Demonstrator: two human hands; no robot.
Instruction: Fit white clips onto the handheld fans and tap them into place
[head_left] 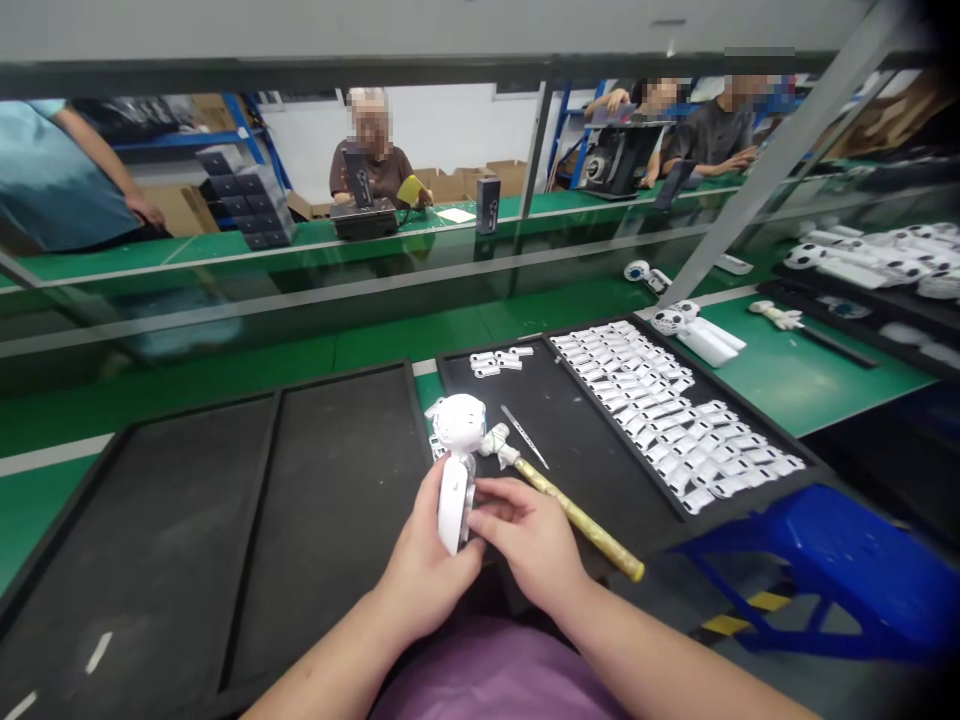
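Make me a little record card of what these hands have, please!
Left hand: holds a white robot upright
Right hand: fingers against the robot, above a mallet's yellow handle
Black tray: holds white parts and tweezers
Nearby: a co-worker across the bench

factory assembly line: green workbenches (pixel 795 370), black parts trays (pixel 585 490), seated workers (pixel 371 170)
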